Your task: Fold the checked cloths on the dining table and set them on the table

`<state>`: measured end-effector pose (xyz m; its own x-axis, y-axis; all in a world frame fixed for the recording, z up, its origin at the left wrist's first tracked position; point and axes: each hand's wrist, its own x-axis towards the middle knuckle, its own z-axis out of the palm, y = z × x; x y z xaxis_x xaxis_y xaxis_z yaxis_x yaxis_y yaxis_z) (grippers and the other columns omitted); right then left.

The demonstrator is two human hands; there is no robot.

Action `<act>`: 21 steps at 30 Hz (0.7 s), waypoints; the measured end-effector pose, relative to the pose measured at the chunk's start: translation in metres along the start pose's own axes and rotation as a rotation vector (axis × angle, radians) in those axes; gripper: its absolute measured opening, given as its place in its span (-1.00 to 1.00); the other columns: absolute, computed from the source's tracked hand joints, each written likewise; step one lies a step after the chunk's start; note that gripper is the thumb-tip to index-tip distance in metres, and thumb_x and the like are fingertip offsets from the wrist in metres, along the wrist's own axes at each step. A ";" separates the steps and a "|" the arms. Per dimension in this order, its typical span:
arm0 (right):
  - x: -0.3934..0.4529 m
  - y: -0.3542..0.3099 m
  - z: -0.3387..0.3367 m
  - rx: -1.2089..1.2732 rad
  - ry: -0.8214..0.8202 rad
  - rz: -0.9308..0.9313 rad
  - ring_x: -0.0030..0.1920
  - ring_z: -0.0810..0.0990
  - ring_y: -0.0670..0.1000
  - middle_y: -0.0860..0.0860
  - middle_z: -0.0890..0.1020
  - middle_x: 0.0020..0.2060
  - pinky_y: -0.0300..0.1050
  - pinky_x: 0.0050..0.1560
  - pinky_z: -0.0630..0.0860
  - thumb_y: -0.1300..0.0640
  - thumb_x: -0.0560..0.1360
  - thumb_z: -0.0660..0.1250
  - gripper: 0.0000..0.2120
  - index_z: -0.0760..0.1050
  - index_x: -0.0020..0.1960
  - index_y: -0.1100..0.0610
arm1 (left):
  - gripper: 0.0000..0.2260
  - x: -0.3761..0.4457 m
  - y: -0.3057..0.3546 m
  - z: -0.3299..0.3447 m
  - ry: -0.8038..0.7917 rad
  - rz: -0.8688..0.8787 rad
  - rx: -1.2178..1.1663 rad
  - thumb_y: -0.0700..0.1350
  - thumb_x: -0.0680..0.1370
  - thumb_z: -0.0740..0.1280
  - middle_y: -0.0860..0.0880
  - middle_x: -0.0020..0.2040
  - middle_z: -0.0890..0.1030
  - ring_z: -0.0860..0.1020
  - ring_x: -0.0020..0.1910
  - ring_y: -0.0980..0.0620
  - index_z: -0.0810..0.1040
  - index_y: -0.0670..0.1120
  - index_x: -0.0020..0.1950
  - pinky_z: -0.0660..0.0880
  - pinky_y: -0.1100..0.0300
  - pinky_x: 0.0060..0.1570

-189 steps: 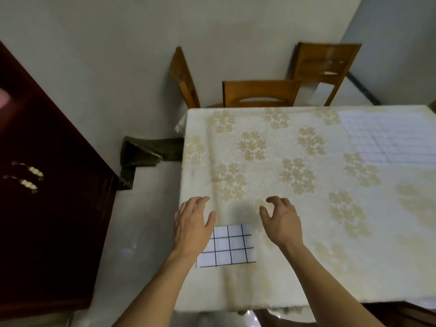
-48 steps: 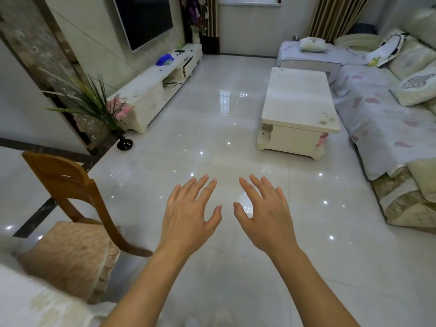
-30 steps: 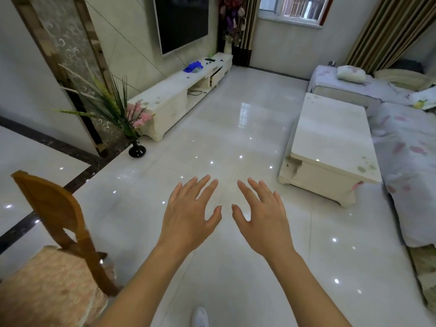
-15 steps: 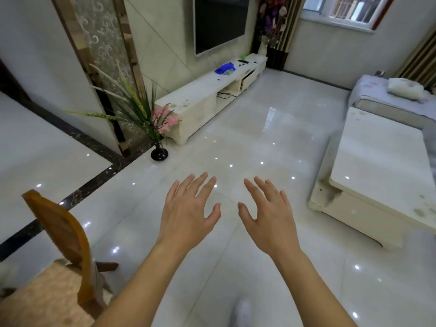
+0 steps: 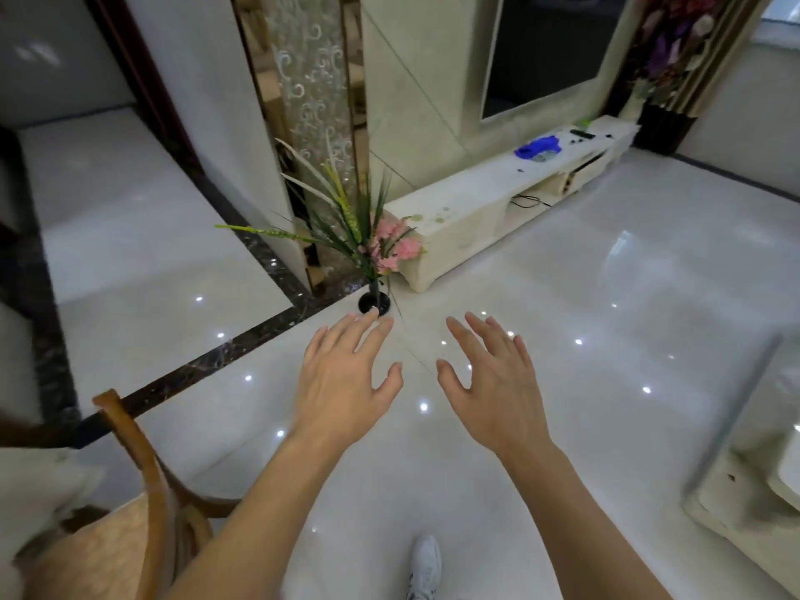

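Both hands are held out palm-down over the floor, side by side and apart. Left hand: fingers straight and slightly spread, holding nothing. Right hand: fingers straight and spread, thumb out toward the left hand, holding nothing. Neither hand touches any object. The checked cloths and the dining table do not show in this view, so their place cannot be told. Open room: glossy pale tile runs from under the hands out to the far right, dotted with light reflections. Edges bounding it: a dark marble strip crosses the floor diagonally left of the hands; a wooden chair with a tan seat stands at lower left, its curved back near the left forearm; the corner of a pale low table sits at lower right, blurred. Ahead, a black vase with green stalks and pink flowers stands on the floor just beyond the left fingertips, beside the near end of a long white TV stand set along the wall. A dark screen hangs above the stand; a blue object lies on its top, toward the far end. A white shoe shows at the bottom edge between the forearms. No brand, label or writing can be read anywhere.
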<state>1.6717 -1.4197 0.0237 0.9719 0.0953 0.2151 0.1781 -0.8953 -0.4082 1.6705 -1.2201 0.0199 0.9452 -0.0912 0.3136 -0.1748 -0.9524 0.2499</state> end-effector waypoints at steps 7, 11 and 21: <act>0.119 0.010 0.016 0.052 -0.093 -0.153 0.56 0.15 0.04 -0.02 0.30 0.53 0.12 0.56 0.04 -0.27 0.52 -0.05 -0.37 0.24 0.54 -0.09 | -0.47 0.074 -0.012 0.011 0.028 -0.134 0.081 0.18 0.54 0.14 0.01 0.48 0.42 0.35 0.47 -0.06 0.39 0.04 0.49 0.24 -0.08 0.48; 0.161 0.001 0.033 0.082 -0.142 -0.210 0.56 0.15 0.04 -0.02 0.28 0.54 0.13 0.56 0.05 -0.22 0.54 0.03 -0.41 0.24 0.54 -0.09 | -0.47 0.096 -0.027 0.014 0.026 -0.191 0.137 0.18 0.54 0.13 0.00 0.47 0.44 0.35 0.48 -0.06 0.42 0.03 0.47 0.21 -0.06 0.49; 0.242 -0.058 0.101 0.131 -0.224 -0.370 0.53 0.24 0.04 -0.01 0.35 0.50 0.17 0.53 0.14 -0.25 0.52 -0.02 -0.38 0.30 0.51 -0.07 | -0.47 0.136 -0.112 0.023 0.048 -0.357 0.176 0.18 0.55 0.15 0.02 0.48 0.43 0.36 0.48 -0.04 0.37 0.06 0.51 0.24 -0.06 0.49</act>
<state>1.9124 -1.3010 0.0102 0.8457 0.5036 0.1768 0.5243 -0.7219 -0.4517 1.8252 -1.1326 0.0135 0.9232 0.2640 0.2792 0.2159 -0.9575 0.1914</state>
